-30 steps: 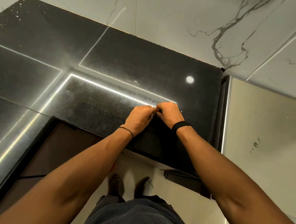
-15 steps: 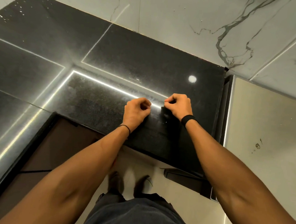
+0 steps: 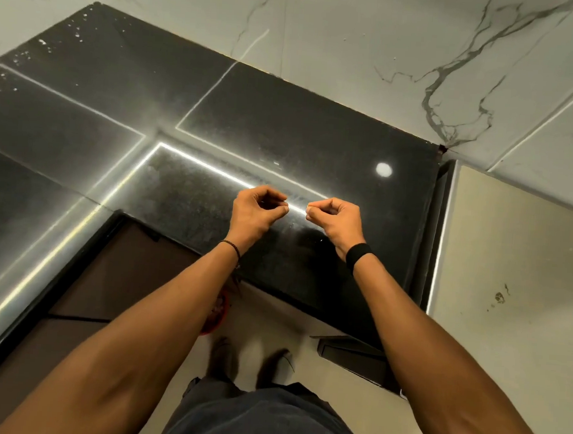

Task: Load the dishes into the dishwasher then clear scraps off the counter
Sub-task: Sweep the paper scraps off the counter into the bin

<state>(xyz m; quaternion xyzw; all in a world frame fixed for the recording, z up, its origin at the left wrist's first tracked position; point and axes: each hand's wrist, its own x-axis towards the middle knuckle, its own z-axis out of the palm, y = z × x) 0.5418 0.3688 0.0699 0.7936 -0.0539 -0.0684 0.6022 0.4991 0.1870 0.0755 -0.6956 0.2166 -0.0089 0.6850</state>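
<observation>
Head camera is looking down on a polished black stone desk (image 3: 301,123) that is filling an L-shaped corner, and you are standing at its near edge. White marble wall (image 3: 356,36) with grey veins is running along the back. A beige panel (image 3: 510,264) is standing against the desk's right end, and pale floor (image 3: 279,317) is showing below.

The desk is mirroring long strips of light and one round lamp reflection (image 3: 384,169). Pale specks (image 3: 37,50), scraps or droplets, are lying at its far left corner, well apart from you.

You are holding your left hand (image 3: 255,211) and right hand (image 3: 337,220) just above the desk, near each other but not touching. Each is curling its fingers with thumb and forefinger pressed together. Whether a scrap is sitting in either pinch is too small to tell.

A thin bracelet (image 3: 231,247) is circling your left wrist, a black wristband (image 3: 358,256) your right.

Brown cabinet fronts (image 3: 107,273) are showing under the desk, and a red object (image 3: 219,313) is peeking out beside your left forearm.
</observation>
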